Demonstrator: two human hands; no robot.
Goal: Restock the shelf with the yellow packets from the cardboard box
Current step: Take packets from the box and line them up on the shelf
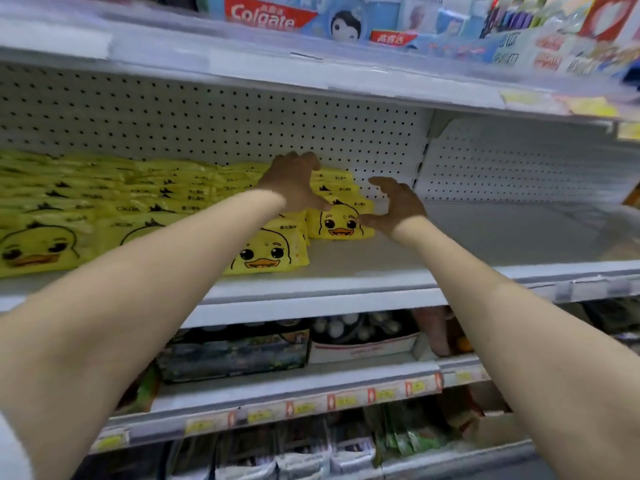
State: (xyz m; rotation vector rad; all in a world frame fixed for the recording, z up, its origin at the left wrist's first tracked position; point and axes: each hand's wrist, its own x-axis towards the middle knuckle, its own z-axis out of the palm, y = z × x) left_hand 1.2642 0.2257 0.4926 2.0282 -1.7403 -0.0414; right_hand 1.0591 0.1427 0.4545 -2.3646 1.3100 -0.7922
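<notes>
Yellow duck-face packets (104, 202) fill the left half of the white shelf (363, 261) in upright rows. The rightmost row of packets (341, 220) stands further back than the row beside it (266, 251). My left hand (294, 181) reaches over the top of the rightmost row, fingers spread and bent, thumb low by the packets. My right hand (394, 206) hovers at the row's right side, fingers spread, thumb touching or nearly touching the front packet. Neither hand holds a packet. The cardboard box is out of view.
A pegboard back panel (207, 123) closes the shelf. Its right half (519, 233) is bare. Toothpaste boxes (270, 15) sit on the shelf above. Lower shelves (311, 386) carry dark boxes and packs behind price-tag rails.
</notes>
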